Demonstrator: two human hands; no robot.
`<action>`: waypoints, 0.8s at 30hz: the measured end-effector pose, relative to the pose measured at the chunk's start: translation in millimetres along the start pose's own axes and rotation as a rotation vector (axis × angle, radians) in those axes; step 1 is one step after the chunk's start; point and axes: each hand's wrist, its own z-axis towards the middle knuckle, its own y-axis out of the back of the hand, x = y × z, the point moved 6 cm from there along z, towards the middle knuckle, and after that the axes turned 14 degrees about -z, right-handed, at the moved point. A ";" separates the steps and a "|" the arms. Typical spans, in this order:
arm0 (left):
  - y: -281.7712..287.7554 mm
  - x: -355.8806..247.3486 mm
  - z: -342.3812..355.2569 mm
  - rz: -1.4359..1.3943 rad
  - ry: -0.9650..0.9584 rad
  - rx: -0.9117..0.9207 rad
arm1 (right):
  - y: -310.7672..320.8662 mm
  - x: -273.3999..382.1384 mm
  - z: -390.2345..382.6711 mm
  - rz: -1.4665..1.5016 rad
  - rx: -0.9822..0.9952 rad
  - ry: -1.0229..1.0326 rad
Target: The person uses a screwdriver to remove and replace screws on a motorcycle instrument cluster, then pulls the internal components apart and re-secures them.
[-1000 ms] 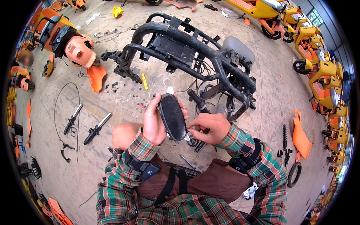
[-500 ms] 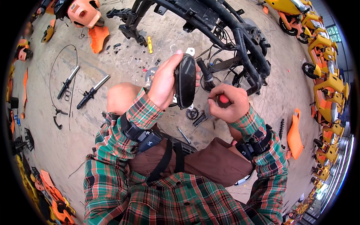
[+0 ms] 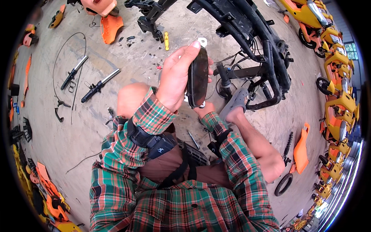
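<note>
My left hand [image 3: 174,75] is closed around an elongated, glossy black part [image 3: 198,79] with rounded ends and white tabs, perhaps a lamp or display unit. The part stands nearly upright, with my thumb on its upper end and fingertips showing along its far side. Just below its lower end is my right hand [image 3: 207,108], mostly covered by the part. Its fingers are hidden, so I cannot see whether it holds anything.
Ahead to the right stands a black vehicle frame [image 3: 232,34] with loose cables. My foot in a grey clog [image 3: 239,99] is beside it. Two fork legs [image 3: 101,85] and a yellow-handled tool [image 3: 166,41] lie on the concrete floor. Yellow scooters [image 3: 340,100] line the right.
My right hand has moved left to behind the black part's lower end; the red-ended handle it held is out of sight. My right leg and clog have come into view.
</note>
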 end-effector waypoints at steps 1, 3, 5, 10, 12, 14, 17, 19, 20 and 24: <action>1.2 -0.6 0.1 0.009 -0.004 -0.012 | -11.3 -8.2 0.8 -0.053 -0.044 -0.071; -1.8 0.0 -0.8 0.047 0.002 -0.012 | -46.3 -43.5 5.9 -0.140 -0.059 -0.130; 1.5 -0.1 -1.5 0.066 0.006 -0.037 | -76.9 -58.0 -0.2 -0.283 -0.013 -0.176; 0.3 2.5 -1.5 0.013 0.010 -0.077 | -147.4 -113.6 -6.5 -0.331 0.131 -0.202; -5.2 6.1 1.7 0.013 0.035 -0.066 | -170.0 -139.2 5.1 -0.312 0.107 -0.250; -7.1 9.1 0.9 0.035 0.053 -0.066 | -188.7 -152.8 7.2 -0.301 0.088 -0.359; 4.6 11.3 5.5 0.059 0.067 -0.096 | -165.3 -118.7 0.0 -0.194 0.121 -0.283; 2.9 11.9 2.5 0.057 0.076 -0.112 | -151.7 -110.1 -5.0 -0.104 0.100 -0.250; 3.5 12.4 2.2 0.054 0.071 -0.119 | -139.6 -103.0 -4.1 -0.104 0.070 -0.236; 0.1 19.6 5.8 0.049 0.088 -0.101 | -85.0 -70.5 1.4 -0.025 0.058 -0.164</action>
